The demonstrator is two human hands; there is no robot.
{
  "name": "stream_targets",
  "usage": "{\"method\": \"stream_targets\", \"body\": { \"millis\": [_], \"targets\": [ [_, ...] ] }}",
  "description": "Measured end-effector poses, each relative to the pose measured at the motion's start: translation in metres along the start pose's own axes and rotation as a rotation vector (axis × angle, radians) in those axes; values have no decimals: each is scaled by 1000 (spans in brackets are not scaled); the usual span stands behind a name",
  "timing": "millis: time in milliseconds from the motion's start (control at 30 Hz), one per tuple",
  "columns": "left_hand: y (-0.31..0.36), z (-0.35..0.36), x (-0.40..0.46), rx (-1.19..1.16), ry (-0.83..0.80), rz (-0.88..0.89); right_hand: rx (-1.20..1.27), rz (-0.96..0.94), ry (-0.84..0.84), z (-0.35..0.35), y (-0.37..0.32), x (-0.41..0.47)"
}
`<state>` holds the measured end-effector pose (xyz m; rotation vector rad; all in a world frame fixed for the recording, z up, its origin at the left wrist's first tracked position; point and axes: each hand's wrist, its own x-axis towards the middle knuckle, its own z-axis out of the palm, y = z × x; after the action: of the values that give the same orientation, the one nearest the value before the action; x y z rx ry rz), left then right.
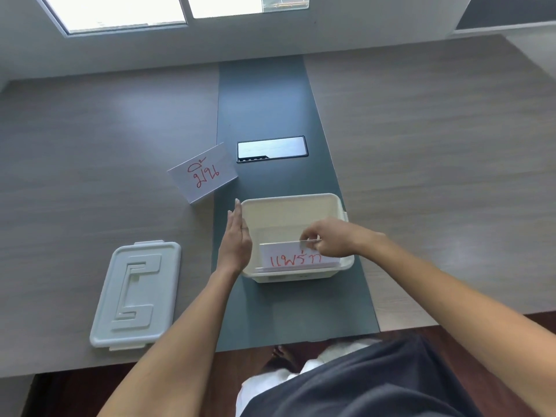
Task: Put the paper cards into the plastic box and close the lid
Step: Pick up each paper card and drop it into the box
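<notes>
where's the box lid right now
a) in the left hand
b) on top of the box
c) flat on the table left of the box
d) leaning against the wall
c: the lid lies flat on the table, off to the left of the open plastic box, with neither hand touching it.

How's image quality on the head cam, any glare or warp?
Head view: window glare on the glossy black rectangular panel and a soft sheen on the grey wood-grain table; wide-angle warp bends the table edges; red writing on the white paper card is readable.
</notes>
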<state>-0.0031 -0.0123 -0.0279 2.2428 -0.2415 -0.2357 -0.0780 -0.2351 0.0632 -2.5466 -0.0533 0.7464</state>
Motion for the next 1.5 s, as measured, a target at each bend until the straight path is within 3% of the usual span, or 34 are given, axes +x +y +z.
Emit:
{"method": "stream_targets", "body": {
  "millis": [233, 367, 467, 700, 800, 1067, 1500],
  "targets": [
    [-1, 0, 1, -35, 7, -12, -81, -9, -215, 16, -4, 7],
    [-2, 0, 1, -41, 5, -13, -70, -15, -211, 13, -5, 12],
    [-1, 0, 0, -42, 4, -17, -6, -44, -94, 1, -10, 15],
    [3, -4, -2, -37, 6, -22, 36, -213, 411, -26, -10, 52],
    [5, -5, -3, -45, 1, -33, -67, -286, 543, -31, -3, 79],
    [2, -8, -3, 3, 5, -48, -384, -255, 458, -48, -2, 147],
    [3, -15, -4, 47, 54, -60, -549, -285, 346, -83, -50, 255]
  ]
}}
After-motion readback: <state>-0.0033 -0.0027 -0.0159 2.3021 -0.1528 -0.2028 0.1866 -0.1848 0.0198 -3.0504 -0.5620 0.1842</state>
